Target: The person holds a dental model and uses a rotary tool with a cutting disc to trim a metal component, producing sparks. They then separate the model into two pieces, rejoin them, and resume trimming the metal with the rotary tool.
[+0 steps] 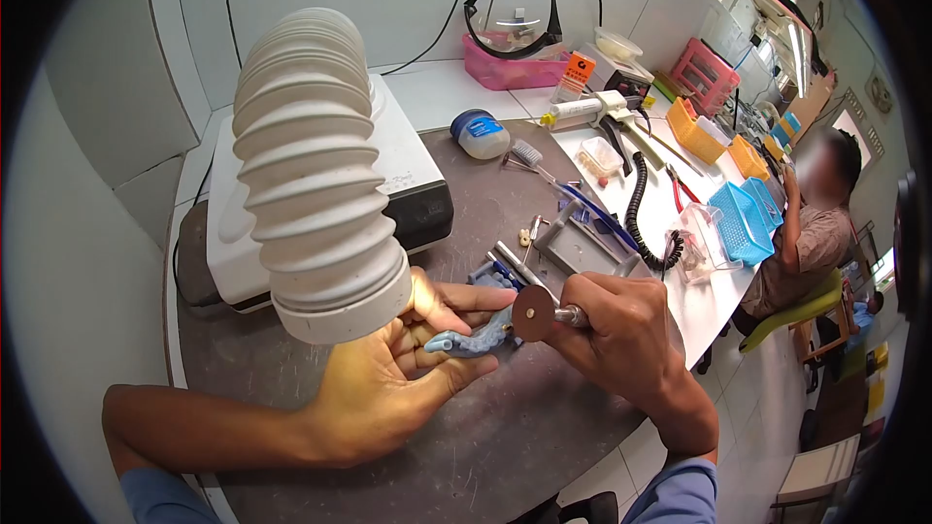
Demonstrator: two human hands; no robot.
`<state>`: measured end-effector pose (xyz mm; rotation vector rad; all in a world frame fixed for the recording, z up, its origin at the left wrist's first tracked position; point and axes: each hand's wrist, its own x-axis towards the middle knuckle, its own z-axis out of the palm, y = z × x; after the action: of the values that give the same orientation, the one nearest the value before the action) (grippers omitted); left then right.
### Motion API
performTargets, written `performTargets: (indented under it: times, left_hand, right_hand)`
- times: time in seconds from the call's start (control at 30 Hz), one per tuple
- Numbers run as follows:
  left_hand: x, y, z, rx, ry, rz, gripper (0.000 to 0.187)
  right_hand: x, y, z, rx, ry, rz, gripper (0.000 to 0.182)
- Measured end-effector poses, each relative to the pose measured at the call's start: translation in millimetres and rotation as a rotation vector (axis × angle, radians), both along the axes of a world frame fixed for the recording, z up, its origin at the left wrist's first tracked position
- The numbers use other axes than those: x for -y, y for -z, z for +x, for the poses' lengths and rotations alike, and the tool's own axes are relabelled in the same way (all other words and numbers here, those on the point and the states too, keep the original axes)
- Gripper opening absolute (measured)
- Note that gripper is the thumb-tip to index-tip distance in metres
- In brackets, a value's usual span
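My left hand (403, 369) holds a small blue-grey model piece (471, 340) between thumb and fingers, just below the mouth of a white ribbed suction hose (316, 175). My right hand (621, 330) grips a rotary handpiece (573, 314) with a brown round cutting disc (534, 312) on its tip. The disc sits against the right end of the blue-grey piece. Both hands hover over a dark grey bench mat (505, 446).
A white machine (408, 175) stands behind the hose. Tools, a toothbrush (544, 170), a black coiled cable (641, 218), a blue-lidded jar (481, 133), safety glasses (515, 24) and coloured baskets (743, 218) crowd the bench. Another person (815, 233) sits at the far right.
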<state>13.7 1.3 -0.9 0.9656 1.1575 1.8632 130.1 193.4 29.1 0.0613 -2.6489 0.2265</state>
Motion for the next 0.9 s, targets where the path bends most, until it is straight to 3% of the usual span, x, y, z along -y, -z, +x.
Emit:
performTargets:
  times: [0.9]
  left_hand:
    - [0.9, 0.0, 1.2, -0.008, -0.04, -0.01, 0.028]
  right_hand:
    - [-0.8, -0.7, -0.1, 0.029, -0.012, -0.01, 0.039]
